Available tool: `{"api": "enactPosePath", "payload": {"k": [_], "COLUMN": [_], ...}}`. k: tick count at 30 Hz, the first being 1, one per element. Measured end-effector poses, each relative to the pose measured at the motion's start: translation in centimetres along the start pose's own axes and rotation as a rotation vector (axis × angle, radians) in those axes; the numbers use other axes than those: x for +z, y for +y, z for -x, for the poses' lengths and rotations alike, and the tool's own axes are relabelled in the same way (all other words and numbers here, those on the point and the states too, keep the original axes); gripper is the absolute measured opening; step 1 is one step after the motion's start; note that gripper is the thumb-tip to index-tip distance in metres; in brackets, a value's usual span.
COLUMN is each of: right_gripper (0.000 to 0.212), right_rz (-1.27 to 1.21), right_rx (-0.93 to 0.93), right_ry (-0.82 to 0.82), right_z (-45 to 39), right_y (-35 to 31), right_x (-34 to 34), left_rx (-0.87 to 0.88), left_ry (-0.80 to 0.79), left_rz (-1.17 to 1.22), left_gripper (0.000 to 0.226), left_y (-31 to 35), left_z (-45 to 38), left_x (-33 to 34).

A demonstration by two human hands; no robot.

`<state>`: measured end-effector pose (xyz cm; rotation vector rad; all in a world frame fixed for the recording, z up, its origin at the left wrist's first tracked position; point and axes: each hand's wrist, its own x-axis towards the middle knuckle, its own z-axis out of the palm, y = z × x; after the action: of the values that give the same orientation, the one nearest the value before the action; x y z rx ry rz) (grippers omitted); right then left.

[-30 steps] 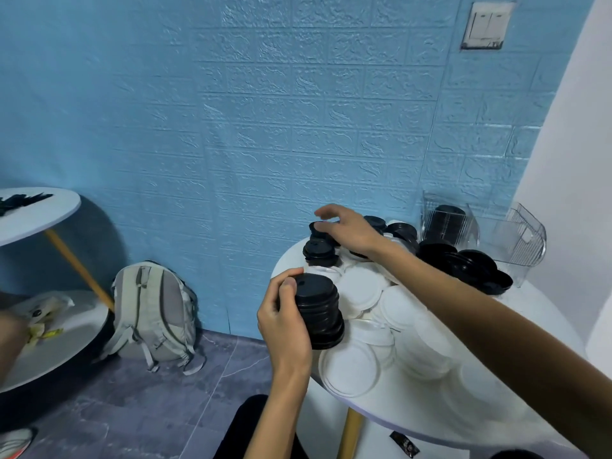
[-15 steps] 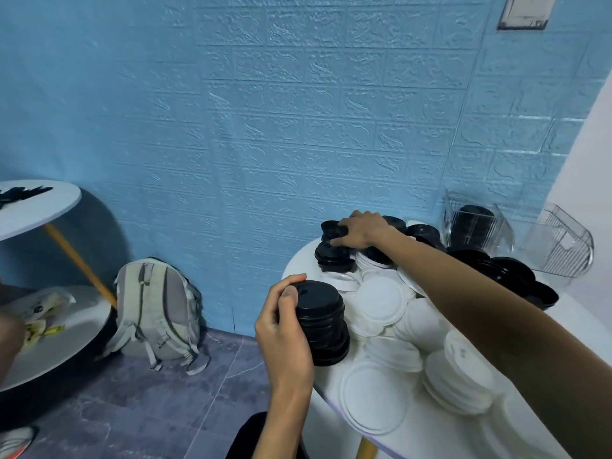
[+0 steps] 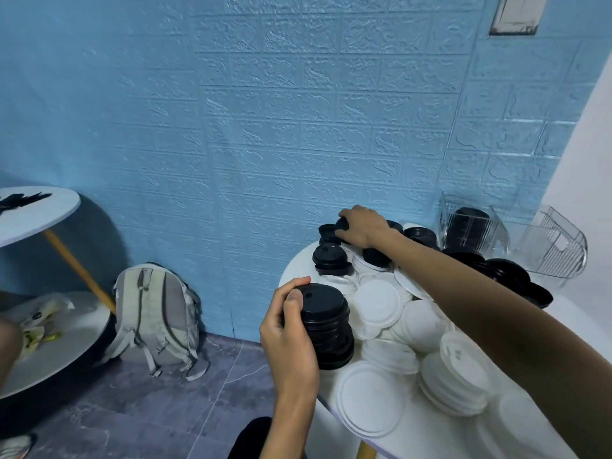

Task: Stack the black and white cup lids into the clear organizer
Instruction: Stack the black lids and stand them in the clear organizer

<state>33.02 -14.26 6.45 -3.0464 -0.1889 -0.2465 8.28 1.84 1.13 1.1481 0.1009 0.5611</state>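
My left hand (image 3: 287, 339) grips a tall stack of black lids (image 3: 328, 326) at the near left edge of the white round table (image 3: 414, 438). At the table's far edge my right hand (image 3: 363, 226) closes on a black lid (image 3: 341, 224). A short stack of black lids (image 3: 330, 259) sits just in front of it. White lids (image 3: 381, 301) lie heaped across the middle of the table, and more black lids (image 3: 510, 276) are piled on the right. The clear organizer (image 3: 549, 243) stands at the back right, with a row of black lids (image 3: 470, 226) in its left compartment.
The blue brick-pattern wall (image 3: 298, 127) runs right behind the table. A grey backpack (image 3: 159, 313) leans against it on the floor to the left. Another white round table (image 3: 33, 210) with a lower shelf stands at the far left. A wall switch (image 3: 516, 13) is at the top right.
My right hand has reached further back and curled its fingers onto a black lid at the far edge. My left hand still holds the black stack. The view has shifted left and up.
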Motion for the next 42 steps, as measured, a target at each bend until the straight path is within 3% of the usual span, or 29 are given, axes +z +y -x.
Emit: {"api": "enactPosePath", "payload": {"k": [7, 12, 16, 22, 26, 29, 33, 37, 42], "right_gripper": [0.058, 0.032, 0.030, 0.039, 0.040, 0.031, 0.041, 0.034, 0.033], "right_rz": [-0.388, -0.745, -0.828, -0.792, -0.902, -1.015, -1.216, -1.546, -1.670], "right_rx": [-0.105, -0.279, -0.387, -0.418, -0.427, -0.398, -0.348, -0.115, 0.062], "right_ry": [0.162, 0.097, 0.029, 0.044, 0.075, 0.093, 0.177, 0.209, 0.202], "right_z": [4.9, 14.5, 21.2, 25.1, 25.7, 25.5, 25.7, 26.4, 26.8], "right_y": [-2.6, -4.5, -4.4, -4.2, -4.4, -5.0, -6.2, -7.2, -8.1], "right_x": [-6.6, -10.0, -10.5, -9.3, -8.4, -7.3, -5.5, -4.6, -4.0], "left_rx": [-0.010, -0.023, -0.042, -0.081, -0.092, -0.074, -0.035, 0.006, 0.023], "left_ry": [-0.027, -0.059, -0.091, -0.130, -0.128, -0.135, -0.122, -0.121, -0.118], "left_rz": [0.022, 0.008, 0.028, -0.004, -0.057, -0.017, 0.010, 0.011, 0.026], "left_gripper": [0.032, 0.033, 0.042, 0.074, 0.068, 0.061, 0.044, 0.032, 0.033], "left_y": [0.6, 1.7, 3.2, 4.8, 4.9, 4.6, 4.3, 4.2, 3.8], "left_z": [0.4, 0.9, 2.1, 3.7, 3.7, 3.4, 3.5, 3.8, 3.9], "left_x": [0.5, 1.4, 1.9, 2.3, 2.5, 2.6, 3.0, 3.4, 3.5]}}
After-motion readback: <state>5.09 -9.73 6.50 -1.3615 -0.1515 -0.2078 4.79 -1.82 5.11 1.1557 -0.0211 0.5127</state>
